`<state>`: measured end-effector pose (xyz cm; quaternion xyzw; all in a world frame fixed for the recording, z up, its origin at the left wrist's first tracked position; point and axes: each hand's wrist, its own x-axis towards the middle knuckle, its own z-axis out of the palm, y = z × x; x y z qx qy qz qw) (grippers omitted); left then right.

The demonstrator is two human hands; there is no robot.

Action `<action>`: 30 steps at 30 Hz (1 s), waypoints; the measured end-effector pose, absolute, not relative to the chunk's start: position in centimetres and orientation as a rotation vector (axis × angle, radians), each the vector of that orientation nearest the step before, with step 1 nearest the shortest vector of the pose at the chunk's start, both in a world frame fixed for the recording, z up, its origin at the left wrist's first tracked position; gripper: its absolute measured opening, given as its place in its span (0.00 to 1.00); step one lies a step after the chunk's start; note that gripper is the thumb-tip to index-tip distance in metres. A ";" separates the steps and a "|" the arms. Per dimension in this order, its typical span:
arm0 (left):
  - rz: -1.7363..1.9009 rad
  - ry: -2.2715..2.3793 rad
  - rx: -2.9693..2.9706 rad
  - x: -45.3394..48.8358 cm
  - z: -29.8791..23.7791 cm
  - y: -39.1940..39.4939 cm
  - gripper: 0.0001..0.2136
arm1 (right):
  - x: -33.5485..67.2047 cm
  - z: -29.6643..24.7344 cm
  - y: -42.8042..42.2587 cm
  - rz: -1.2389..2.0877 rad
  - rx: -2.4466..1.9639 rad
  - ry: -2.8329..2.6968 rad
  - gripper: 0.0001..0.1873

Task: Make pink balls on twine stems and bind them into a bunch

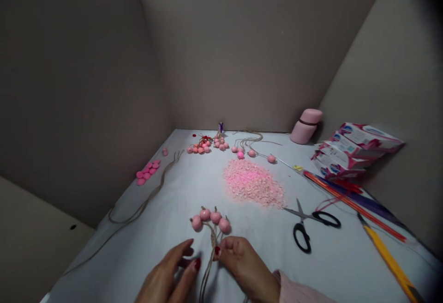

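A small bunch of pink balls (pixel 210 219) on jute strings (pixel 209 266) lies on the white table (pixel 145 247) near the front edge. My right hand (pixel 244 266) pinches the strings just below the balls, fingers closed. To the left of the strings my left hand (pixel 169 273) rests on the table, fingers stretched out and slightly apart, its thumb close to the strings.
A heap of pink beads (pixel 253 184) lies mid-table, black scissors (pixel 308 224) to its right. More pink balls on strings (pixel 221 146) sit at the back, pink discs (pixel 148 172) at left, a long jute cord (pixel 145 201). A pink container (pixel 306 126), stacked packets (pixel 353 150) and coloured sticks (pixel 356 206) sit along the right.
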<state>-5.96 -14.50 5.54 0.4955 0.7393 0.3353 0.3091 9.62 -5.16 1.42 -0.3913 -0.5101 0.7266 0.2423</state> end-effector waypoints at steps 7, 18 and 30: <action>0.858 1.569 1.085 -2.5 2.9 -10.6 0.14 | 9.7 1.1 -5.1 1.981 -1.083 -1.430 0.12; 0.839 1.586 1.210 -4.2 3.0 -10.4 0.11 | 9.8 2.0 -4.7 1.980 -1.156 -1.517 0.09; 0.994 1.502 0.943 -3.7 1.8 -10.4 0.14 | 11.0 2.1 -4.7 2.076 -1.107 -1.527 0.09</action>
